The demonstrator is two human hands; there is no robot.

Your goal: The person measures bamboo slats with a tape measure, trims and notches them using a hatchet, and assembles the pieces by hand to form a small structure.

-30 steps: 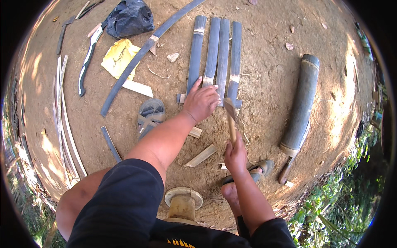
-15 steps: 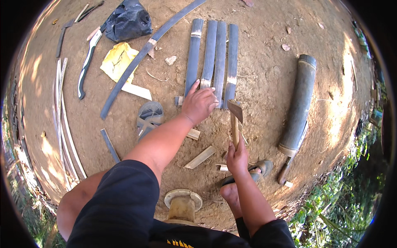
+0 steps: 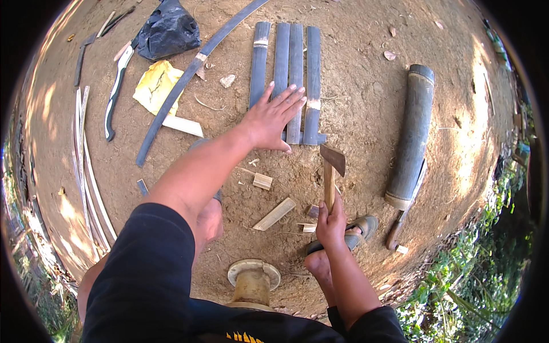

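Note:
Several dark split bamboo slats (image 3: 282,54) lie side by side on the dirt, their near ends over a short crosspiece of bamboo (image 3: 321,138). My left hand (image 3: 273,118) is spread open across the left and middle slats, hiding parts of them; whether it presses on them is hard to tell. In my right hand (image 3: 331,223) is a hatchet, gripped by its wooden handle (image 3: 329,184). The hatchet's dark blade (image 3: 333,159) points up and sits just beyond the near end of the rightmost slat, apart from it.
A thick bamboo section (image 3: 413,134) lies on the right beside a wooden-handled knife (image 3: 394,231). Leftward are a long curved bamboo strip (image 3: 177,91), a handsaw (image 3: 118,94), a black plastic bag (image 3: 167,31), yellow wrapping (image 3: 158,86) and thin strips (image 3: 86,166). Bamboo offcuts (image 3: 274,214) lie nearer me.
My left hand has opened its fingers wider over the slats. The hatchet has shifted slightly right and down. The view has shifted a little, and my left foot now shows below the left forearm.

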